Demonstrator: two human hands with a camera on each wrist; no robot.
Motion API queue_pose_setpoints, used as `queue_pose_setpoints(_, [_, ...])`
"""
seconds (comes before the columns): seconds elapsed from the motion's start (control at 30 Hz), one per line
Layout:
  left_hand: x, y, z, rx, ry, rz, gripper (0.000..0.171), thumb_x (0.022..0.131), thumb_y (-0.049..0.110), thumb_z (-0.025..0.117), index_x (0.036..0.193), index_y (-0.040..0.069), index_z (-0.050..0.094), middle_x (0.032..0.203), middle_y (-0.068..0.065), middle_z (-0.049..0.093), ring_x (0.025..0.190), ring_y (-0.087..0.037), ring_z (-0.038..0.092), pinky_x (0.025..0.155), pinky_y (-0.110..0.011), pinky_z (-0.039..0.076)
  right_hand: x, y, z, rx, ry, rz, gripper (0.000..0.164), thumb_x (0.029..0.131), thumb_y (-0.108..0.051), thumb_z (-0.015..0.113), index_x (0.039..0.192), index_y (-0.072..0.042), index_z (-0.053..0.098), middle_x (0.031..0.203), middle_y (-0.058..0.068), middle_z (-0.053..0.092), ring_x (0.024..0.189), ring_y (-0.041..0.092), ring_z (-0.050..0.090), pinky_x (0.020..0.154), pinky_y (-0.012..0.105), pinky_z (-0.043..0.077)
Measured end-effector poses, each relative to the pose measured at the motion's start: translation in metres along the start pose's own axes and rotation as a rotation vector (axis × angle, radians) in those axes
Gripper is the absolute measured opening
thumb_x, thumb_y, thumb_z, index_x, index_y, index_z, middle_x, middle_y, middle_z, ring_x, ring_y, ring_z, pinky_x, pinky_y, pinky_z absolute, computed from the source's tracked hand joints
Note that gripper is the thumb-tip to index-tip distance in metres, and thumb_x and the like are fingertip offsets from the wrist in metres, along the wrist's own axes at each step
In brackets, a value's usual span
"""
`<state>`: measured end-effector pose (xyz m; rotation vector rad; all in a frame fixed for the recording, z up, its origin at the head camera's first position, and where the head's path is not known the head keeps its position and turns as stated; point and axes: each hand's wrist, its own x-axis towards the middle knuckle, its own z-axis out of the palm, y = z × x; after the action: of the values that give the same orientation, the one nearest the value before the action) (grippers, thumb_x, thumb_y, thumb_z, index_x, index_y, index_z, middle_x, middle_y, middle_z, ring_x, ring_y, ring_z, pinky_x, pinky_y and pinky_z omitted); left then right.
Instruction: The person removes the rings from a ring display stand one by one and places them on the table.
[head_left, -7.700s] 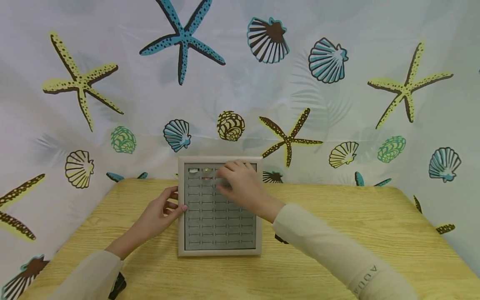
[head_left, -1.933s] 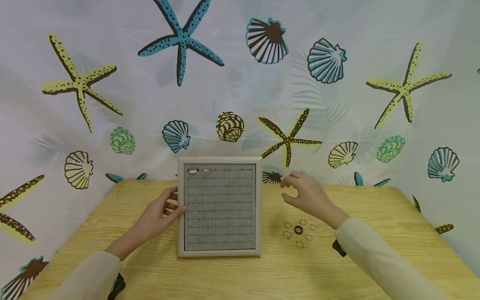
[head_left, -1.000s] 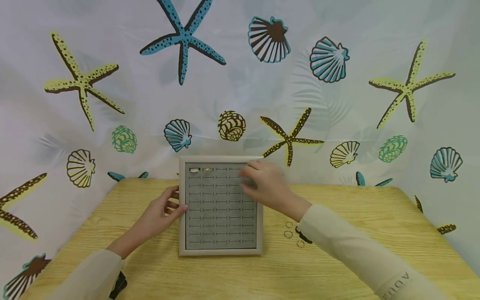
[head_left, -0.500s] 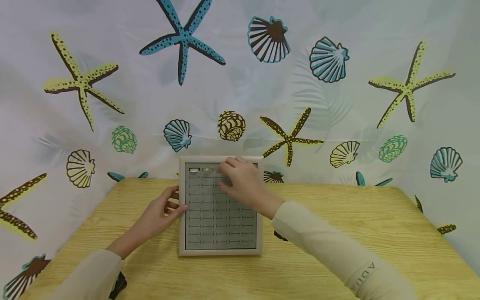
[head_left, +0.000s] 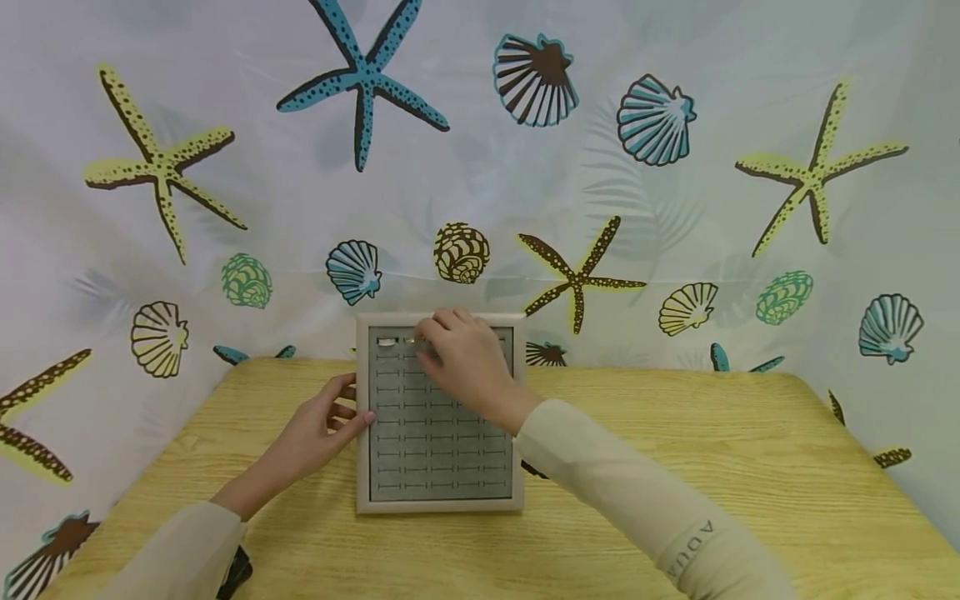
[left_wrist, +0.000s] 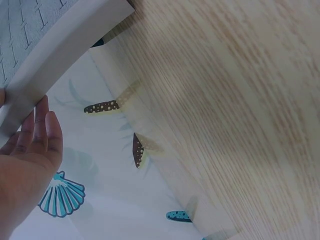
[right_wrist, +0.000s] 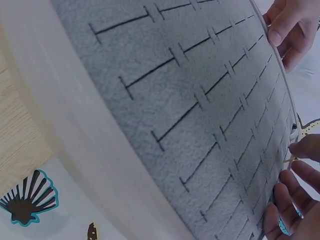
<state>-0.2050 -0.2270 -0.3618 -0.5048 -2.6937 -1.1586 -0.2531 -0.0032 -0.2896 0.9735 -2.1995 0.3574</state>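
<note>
A ring display tray (head_left: 441, 425), grey slotted felt in a pale frame, leans upright on the table. My left hand (head_left: 318, 425) grips its left edge, thumb on the front of the frame; the left wrist view shows the fingers (left_wrist: 42, 127) at the frame's side and behind it. A wide silver ring (head_left: 387, 342) sits in the first slot of the top row. My right hand (head_left: 468, 358) is at the second slot, where its thumb and forefinger pinch a thin gold ring (right_wrist: 290, 160) at the felt. In the head view those fingertips partly cover this ring.
The wooden table (head_left: 675, 500) meets a pale curtain (head_left: 720, 275) printed with starfish and shells, close behind the tray. The sleeved right forearm (head_left: 615, 500) crosses the table's right part and hides the spot where loose rings lay. Black devices (head_left: 235, 575) are worn at the wrists.
A ring in the second row's second slot is gone since the oldest frame. My right hand has moved from above the loose rings leftward to the top row. The left hand has not moved.
</note>
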Motion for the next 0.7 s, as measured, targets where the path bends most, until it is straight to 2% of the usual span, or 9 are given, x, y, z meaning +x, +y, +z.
queue_pose_setpoints(0.43, [0.0009,-0.0009,0.0007,-0.016,-0.004,0.005,0.056,0.091,0.025,0.057,0.136,0.002,0.032,0.114,-0.018,0.054,0.091,-0.023,0.062,0.074,-0.032,0.051,0.0031,-0.0002,0.0084,-0.032,0.074,0.008,0.006,0.084,-0.024,0.066,0.088,-0.02,0.067,0.08,-0.004,0.06,0.071,0.012,0.054,0.058,0.024,0.045])
queue_pose_setpoints(0.7, [0.0004,-0.0005,0.0008,-0.015,0.002,0.011,0.056,0.09,0.025,0.057,0.135,0.001,0.033,0.113,-0.018,0.054,0.09,-0.023,0.063,0.073,-0.032,0.051,0.0039,0.0004,0.0085,-0.023,0.092,0.01,0.003,0.084,-0.024,0.066,0.085,-0.021,0.067,0.079,-0.006,0.059,0.068,0.009,0.052,0.056,0.022,0.045])
